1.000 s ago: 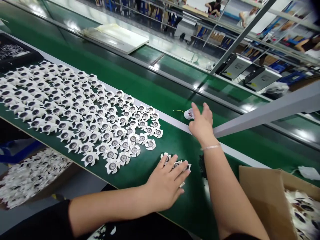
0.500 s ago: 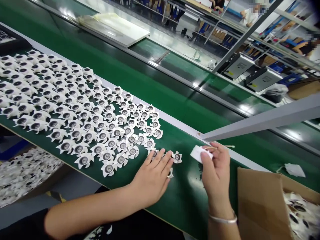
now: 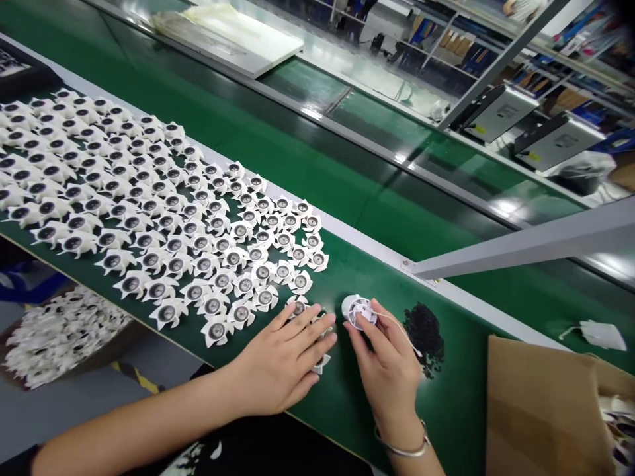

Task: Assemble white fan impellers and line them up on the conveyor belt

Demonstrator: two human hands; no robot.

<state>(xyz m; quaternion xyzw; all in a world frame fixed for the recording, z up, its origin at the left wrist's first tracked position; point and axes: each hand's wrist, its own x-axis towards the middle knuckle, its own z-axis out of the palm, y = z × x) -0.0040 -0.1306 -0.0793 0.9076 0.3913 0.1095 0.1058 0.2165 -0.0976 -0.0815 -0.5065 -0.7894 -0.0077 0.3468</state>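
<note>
So, the left hand lies palm down on the green table, fingers spread, its fingertips just over a loose white vaned piece. Right beside it, the right hand pinches a small round white grille between thumb and fingers, with a thin wire trailing off to the right. Just right of that lies a heap of black granules, and a silver bangle circles the right wrist. Most of the vaned pieces already sit in a dense block stretching far left, with only a few loose at its right end. More wait in a cardboard carton near right and a heap below the table's near-left edge.
</note>
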